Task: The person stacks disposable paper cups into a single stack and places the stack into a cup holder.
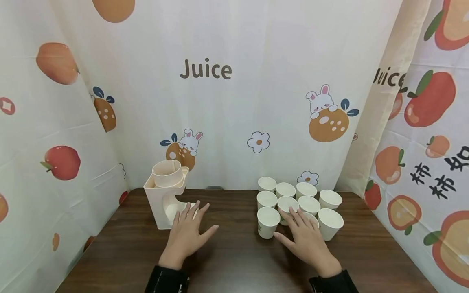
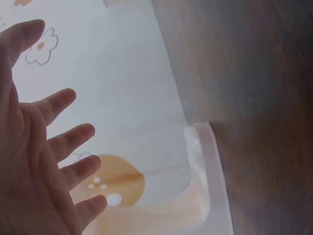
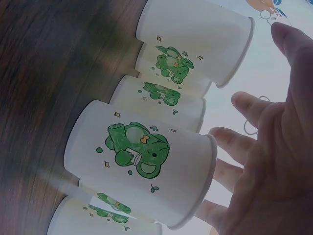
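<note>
My left hand (image 1: 187, 236) is spread with straight fingers in front of a cream plastic cup dispenser (image 1: 157, 203). Its palm and separated fingers show in the left wrist view, holding nothing, near the dispenser's curved base (image 2: 208, 171). On the right, my right hand (image 1: 305, 240) hovers with fingers extended over the front of a group of white paper cups (image 1: 267, 221). The right wrist view shows its fingers close to the rim of a paper cup (image 3: 142, 156) printed with a green bear. Whether they touch that rim I cannot tell.
Several upright paper cups stand in rows toward the back right of the dark wooden table (image 1: 234, 252). A white curtain (image 1: 227, 110) with fruit and rabbit prints hangs behind and at both sides. A small grey object (image 1: 214, 187) sits at the table's back edge.
</note>
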Motion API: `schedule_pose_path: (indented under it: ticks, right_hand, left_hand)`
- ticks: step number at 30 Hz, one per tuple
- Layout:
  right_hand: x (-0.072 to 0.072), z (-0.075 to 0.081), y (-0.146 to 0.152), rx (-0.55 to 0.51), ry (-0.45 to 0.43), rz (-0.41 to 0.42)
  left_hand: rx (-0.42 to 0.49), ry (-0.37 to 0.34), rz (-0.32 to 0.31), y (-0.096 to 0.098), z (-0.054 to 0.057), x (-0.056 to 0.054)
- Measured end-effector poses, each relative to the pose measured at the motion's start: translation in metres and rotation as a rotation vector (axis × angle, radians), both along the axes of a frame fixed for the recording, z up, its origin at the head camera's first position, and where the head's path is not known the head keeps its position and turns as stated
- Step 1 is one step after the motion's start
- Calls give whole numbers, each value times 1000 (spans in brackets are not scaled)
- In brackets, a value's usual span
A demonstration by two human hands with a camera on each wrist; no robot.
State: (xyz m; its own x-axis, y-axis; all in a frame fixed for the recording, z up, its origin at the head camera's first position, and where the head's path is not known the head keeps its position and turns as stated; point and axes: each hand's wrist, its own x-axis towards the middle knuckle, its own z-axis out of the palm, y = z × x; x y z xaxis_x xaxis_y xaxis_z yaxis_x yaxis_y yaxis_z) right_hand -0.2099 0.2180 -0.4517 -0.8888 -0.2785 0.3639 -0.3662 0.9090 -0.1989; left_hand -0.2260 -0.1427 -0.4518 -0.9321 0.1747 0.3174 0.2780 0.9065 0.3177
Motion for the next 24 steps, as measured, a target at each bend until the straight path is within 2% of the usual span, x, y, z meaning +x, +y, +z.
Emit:
schedule_pose_path:
  ticks: [6,15,19,24]
  right_hand:
    - [-1,2,-2,-9,3,2]
    - [-3,4,-6,-13,-4,21]
    - [-5,5,-8,-22,4,30]
    - [-6,6,-11,-33,16,44]
  left_hand:
    - [4,33,24,-15,7,1]
    - [18,95,53,-36,10,1]
    - [15,152,71,-46,14,2]
    - [54,229,67,-57,19,4]
